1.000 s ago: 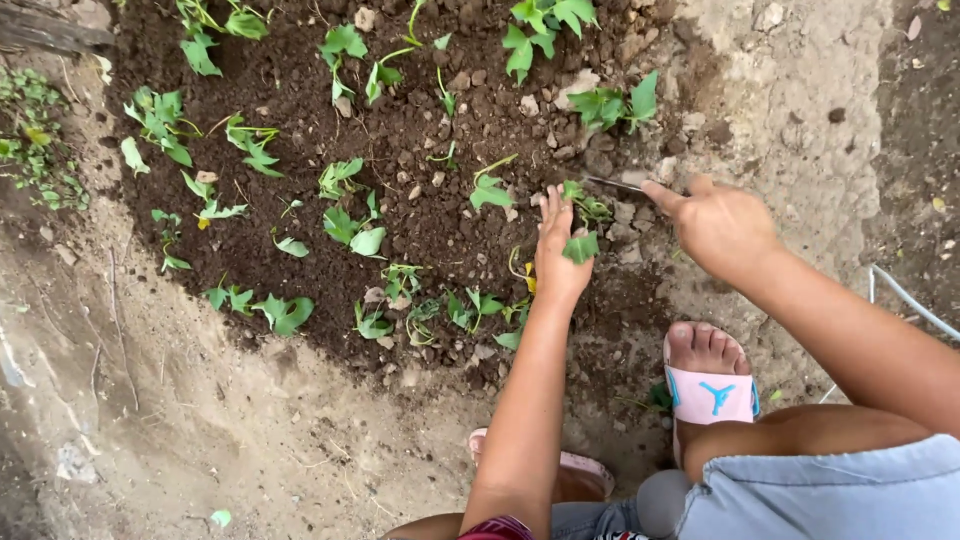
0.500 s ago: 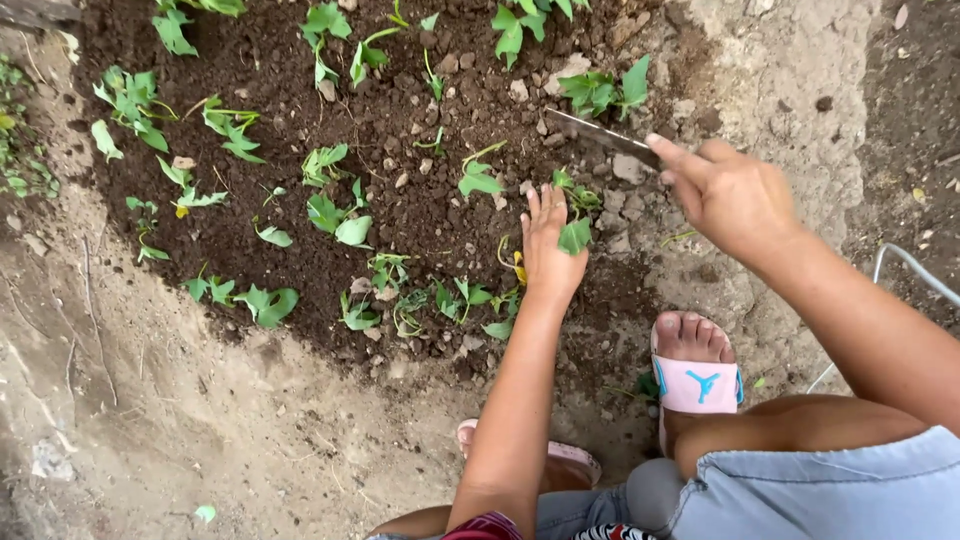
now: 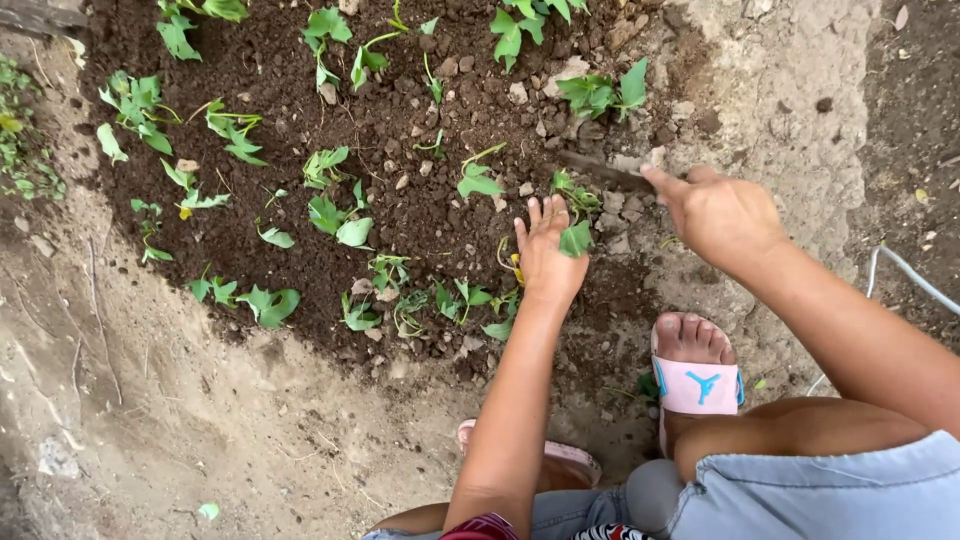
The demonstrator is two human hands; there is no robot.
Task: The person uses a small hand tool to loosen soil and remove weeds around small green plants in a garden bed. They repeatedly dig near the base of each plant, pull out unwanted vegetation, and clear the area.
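1. I see my left hand (image 3: 545, 255) lying flat on the dark soil bed (image 3: 380, 120), fingers spread wide, with a small green seedling (image 3: 575, 238) touching its outer edge.
2. My right hand (image 3: 718, 215) is closed around a thin dark tool (image 3: 600, 170), just right of that seedling, the blade pointing left over the soil.
3. A foot in a pink sandal (image 3: 697, 385) stands below the seedling, at the bed's edge.
4. More seedlings dot the bed to the seedling's left.
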